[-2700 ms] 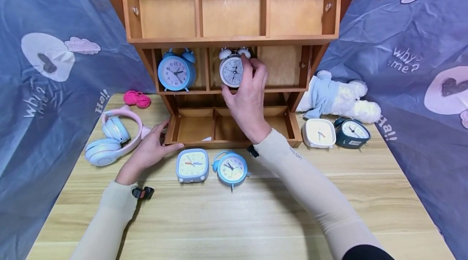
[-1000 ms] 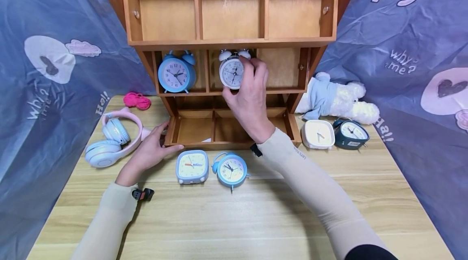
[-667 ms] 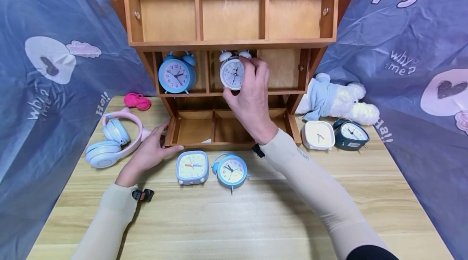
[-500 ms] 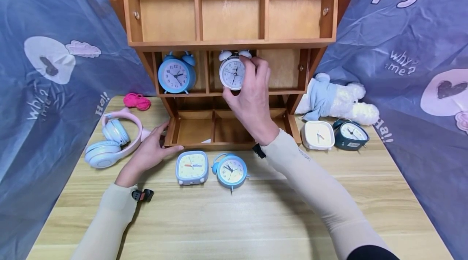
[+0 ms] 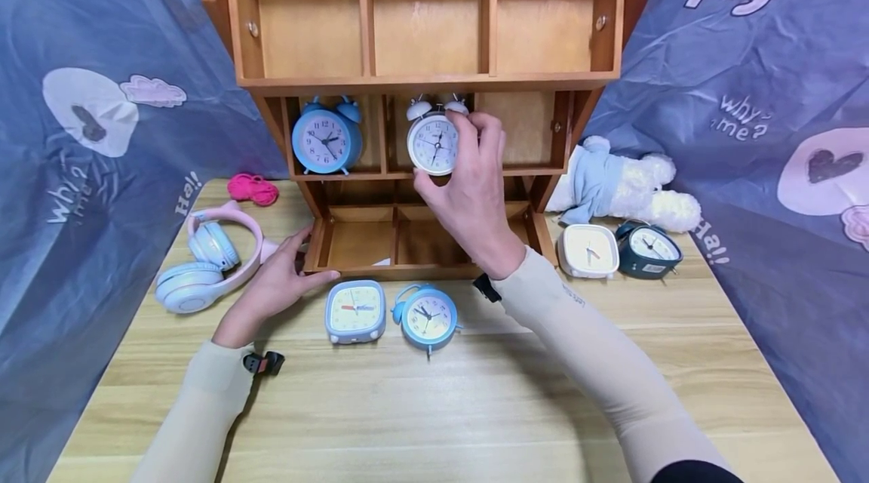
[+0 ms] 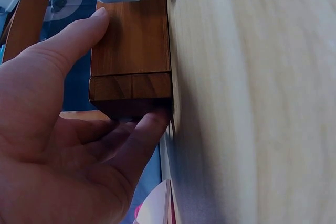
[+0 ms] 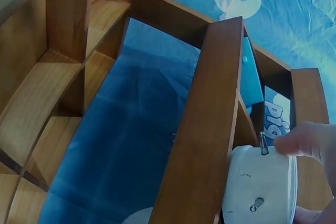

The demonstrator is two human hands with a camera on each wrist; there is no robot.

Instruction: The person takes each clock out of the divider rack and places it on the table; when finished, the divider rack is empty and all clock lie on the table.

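White clock at the shelf edge, right hand gripping it, left hand holding the lower shelf corner.

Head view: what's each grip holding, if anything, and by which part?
The right grip holds the white alarm clock by its round case, at lower edge and upper right; the left grip holds the wooden shelf by its lower left corner.

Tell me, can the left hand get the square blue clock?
Probably yes: nothing stands between the left hand and the square blue clock, but that hand must release the wooden shelf first.
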